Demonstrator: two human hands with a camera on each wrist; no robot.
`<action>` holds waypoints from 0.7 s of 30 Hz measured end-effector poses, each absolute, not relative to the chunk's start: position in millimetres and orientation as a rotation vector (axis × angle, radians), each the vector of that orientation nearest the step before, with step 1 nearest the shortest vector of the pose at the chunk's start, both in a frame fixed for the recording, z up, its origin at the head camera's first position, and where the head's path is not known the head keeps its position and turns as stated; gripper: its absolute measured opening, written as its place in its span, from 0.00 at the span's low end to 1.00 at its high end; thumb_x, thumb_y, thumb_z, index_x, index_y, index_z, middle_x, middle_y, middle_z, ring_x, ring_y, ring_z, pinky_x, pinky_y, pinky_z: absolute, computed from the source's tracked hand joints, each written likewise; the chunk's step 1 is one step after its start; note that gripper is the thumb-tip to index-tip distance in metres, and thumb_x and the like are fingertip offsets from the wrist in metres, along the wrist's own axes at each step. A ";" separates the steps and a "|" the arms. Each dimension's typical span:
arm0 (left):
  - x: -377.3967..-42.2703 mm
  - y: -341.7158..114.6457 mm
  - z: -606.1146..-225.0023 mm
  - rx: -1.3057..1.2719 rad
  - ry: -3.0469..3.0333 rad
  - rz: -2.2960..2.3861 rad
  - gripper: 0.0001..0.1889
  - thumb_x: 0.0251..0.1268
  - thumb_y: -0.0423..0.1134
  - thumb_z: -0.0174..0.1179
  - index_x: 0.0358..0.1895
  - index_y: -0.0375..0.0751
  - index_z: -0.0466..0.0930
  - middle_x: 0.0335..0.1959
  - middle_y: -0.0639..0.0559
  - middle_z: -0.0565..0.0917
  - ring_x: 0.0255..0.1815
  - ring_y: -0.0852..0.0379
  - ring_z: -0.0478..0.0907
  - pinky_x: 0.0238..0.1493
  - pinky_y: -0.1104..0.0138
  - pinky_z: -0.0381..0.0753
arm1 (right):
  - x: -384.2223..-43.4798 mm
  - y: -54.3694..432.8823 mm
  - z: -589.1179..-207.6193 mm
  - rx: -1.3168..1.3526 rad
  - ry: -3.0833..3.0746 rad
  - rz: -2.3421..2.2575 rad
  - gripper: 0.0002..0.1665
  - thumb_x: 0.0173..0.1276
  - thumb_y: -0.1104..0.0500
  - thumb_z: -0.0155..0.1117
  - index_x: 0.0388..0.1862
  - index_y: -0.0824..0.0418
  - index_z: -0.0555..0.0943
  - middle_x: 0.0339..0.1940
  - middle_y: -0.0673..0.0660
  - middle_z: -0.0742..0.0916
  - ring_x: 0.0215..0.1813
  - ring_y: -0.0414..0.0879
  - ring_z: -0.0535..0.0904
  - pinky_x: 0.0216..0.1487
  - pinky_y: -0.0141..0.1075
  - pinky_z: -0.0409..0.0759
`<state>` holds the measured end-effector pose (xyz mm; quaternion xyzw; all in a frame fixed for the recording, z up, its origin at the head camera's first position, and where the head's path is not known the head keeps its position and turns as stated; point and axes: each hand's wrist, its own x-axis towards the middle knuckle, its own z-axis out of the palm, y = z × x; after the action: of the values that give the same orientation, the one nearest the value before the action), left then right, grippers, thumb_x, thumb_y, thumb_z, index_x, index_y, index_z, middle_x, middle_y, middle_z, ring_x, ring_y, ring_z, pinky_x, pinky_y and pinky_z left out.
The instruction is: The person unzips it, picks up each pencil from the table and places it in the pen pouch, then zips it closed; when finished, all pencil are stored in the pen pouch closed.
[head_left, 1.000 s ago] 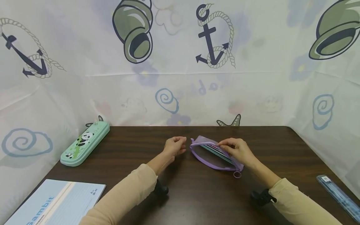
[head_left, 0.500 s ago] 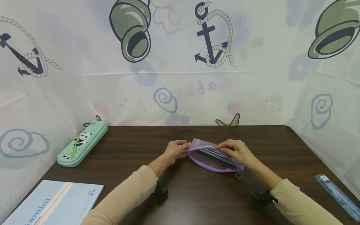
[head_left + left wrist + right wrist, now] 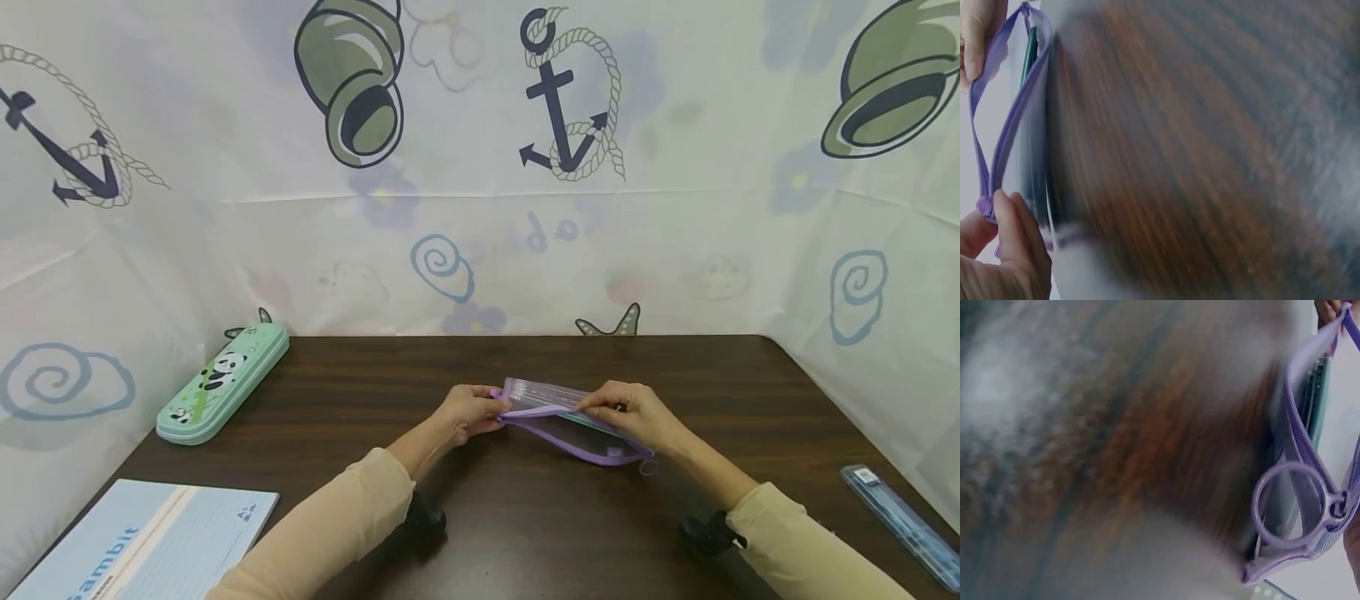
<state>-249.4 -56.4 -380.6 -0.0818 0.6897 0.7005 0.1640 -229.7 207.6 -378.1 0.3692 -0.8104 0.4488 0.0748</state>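
A see-through purple zip pencil pouch point(image 3: 543, 397) is held between both hands over the middle of the table, its zipped mouth gaping toward me. My left hand point(image 3: 471, 412) pinches the pouch's left corner at the zip end, thumb and fingers on it in the left wrist view too. With its fingertips, my right hand point(image 3: 633, 410) grips the far edge of the mouth. Inside lie slim teal and dark items point(image 3: 1315, 400), partly hidden by the fabric. A purple ring zip pull point(image 3: 1290, 505) hangs at the right end.
A mint panda pencil case point(image 3: 222, 383) lies at the back left of the dark wood table point(image 3: 525, 533). A light blue notebook point(image 3: 150, 542) is at the front left, and a long blue clear-wrapped packet point(image 3: 900, 525) at the right edge. A printed cloth surrounds the table.
My left hand has moved right and taken hold of the pouch's left corner. The pouch has tilted, so its mouth looks narrower and its far side shows more. My right hand keeps its grip.
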 end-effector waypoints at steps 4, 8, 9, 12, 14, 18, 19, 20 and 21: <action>-248.2 -55.7 -382.7 -0.284 1.946 2.062 0.20 0.59 0.20 0.56 0.56 0.24 0.72 0.31 0.43 0.77 0.22 0.61 0.75 0.26 0.74 0.82 | -227.4 209.1 -380.5 1.040 -2.485 1.389 0.07 0.63 0.68 0.63 0.39 0.65 0.85 0.35 0.60 0.87 0.27 0.33 0.72 0.22 0.28 0.73; -249.4 -59.4 -384.5 -0.337 1.944 2.121 0.21 0.59 0.20 0.56 0.57 0.26 0.72 0.33 0.43 0.76 0.22 0.61 0.75 0.24 0.75 0.81 | -225.5 215.2 -382.9 0.889 -2.517 1.474 0.09 0.64 0.67 0.61 0.42 0.68 0.84 0.28 0.61 0.84 0.23 0.36 0.72 0.19 0.29 0.73; -249.9 -61.4 -384.9 -0.348 1.945 2.136 0.21 0.59 0.19 0.56 0.57 0.26 0.72 0.33 0.43 0.76 0.22 0.61 0.75 0.23 0.75 0.81 | -224.9 217.2 -383.6 0.838 -2.517 1.499 0.09 0.65 0.67 0.61 0.42 0.69 0.83 0.27 0.61 0.83 0.23 0.37 0.72 0.19 0.30 0.73; -251.4 -68.7 -387.5 -0.381 1.931 2.185 0.22 0.58 0.19 0.56 0.58 0.25 0.71 0.35 0.42 0.75 0.22 0.61 0.75 0.23 0.76 0.81 | -222.8 222.8 -385.4 0.648 -2.530 1.589 0.12 0.65 0.67 0.60 0.44 0.73 0.81 0.29 0.65 0.84 0.26 0.39 0.78 0.25 0.32 0.81; -252.2 -73.3 -389.3 -0.402 1.919 2.206 0.22 0.58 0.19 0.55 0.58 0.25 0.71 0.36 0.41 0.76 0.22 0.61 0.75 0.23 0.76 0.81 | -221.0 226.0 -385.9 0.505 -2.547 1.639 0.13 0.65 0.67 0.60 0.46 0.76 0.80 0.36 0.69 0.84 0.32 0.42 0.82 0.33 0.35 0.84; -251.1 -80.0 -392.3 -0.432 1.903 2.220 0.23 0.58 0.18 0.55 0.59 0.24 0.69 0.36 0.41 0.76 0.21 0.62 0.75 0.22 0.76 0.80 | -216.8 227.5 -385.1 0.272 -2.602 1.735 0.16 0.66 0.69 0.58 0.49 0.80 0.76 0.46 0.74 0.82 0.40 0.46 0.84 0.42 0.36 0.84; -250.5 -80.9 -393.0 -0.437 1.902 2.218 0.23 0.58 0.18 0.55 0.59 0.23 0.69 0.36 0.42 0.76 0.21 0.63 0.75 0.22 0.77 0.80 | -215.9 227.0 -385.0 0.238 -2.612 1.750 0.16 0.66 0.70 0.58 0.50 0.81 0.75 0.46 0.74 0.82 0.40 0.45 0.83 0.43 0.35 0.84; -249.9 -81.7 -393.7 -0.438 1.901 2.214 0.23 0.58 0.18 0.55 0.60 0.23 0.69 0.35 0.42 0.76 0.21 0.63 0.75 0.22 0.77 0.80 | -215.0 226.3 -384.9 0.214 -2.622 1.767 0.17 0.67 0.70 0.57 0.50 0.81 0.75 0.47 0.74 0.81 0.40 0.45 0.83 0.43 0.35 0.84; -249.2 -82.5 -394.0 -0.437 1.903 2.210 0.23 0.58 0.18 0.54 0.60 0.23 0.68 0.35 0.43 0.76 0.20 0.63 0.75 0.21 0.77 0.80 | -214.7 225.8 -385.3 0.196 -2.624 1.788 0.17 0.67 0.70 0.57 0.51 0.82 0.74 0.47 0.75 0.81 0.41 0.43 0.83 0.43 0.35 0.84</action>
<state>-249.2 -82.5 -394.0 -0.1476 0.6422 0.7460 0.0963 -214.7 225.8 -385.3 0.0615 -0.8247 0.5619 -0.0201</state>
